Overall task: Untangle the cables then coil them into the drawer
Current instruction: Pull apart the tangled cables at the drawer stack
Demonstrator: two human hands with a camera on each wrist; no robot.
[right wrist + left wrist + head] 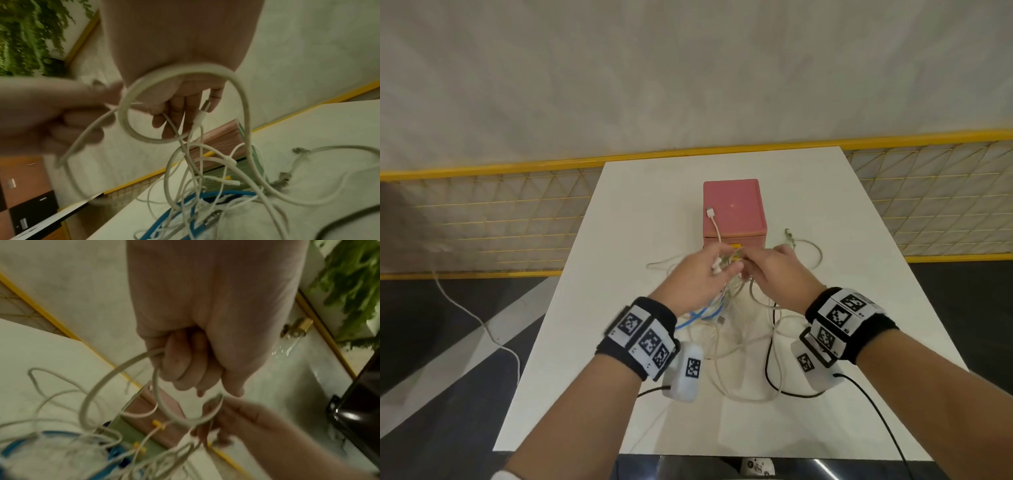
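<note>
Both hands are raised over the white table (654, 205), just in front of a pink drawer box (732, 209). My left hand (722, 269) (191, 369) has its fingers curled round a thick off-white cable (98, 386) (245, 105) that loops across to the other hand. My right hand (756, 263) (179, 110) pinches thin white cable with a small plug (205, 107) at its fingers. Below the hands hangs a tangle of white leads and a blue cable (709, 311) (226, 192). A white USB plug (710, 213) lies on top of the box.
A grey cable with a connector (789, 236) curls on the table to the right of the box. Black wrist-camera leads (768, 359) trail over the near table. A yellow mesh fence (482, 212) runs behind, and a white cord (482, 325) lies on the floor at left.
</note>
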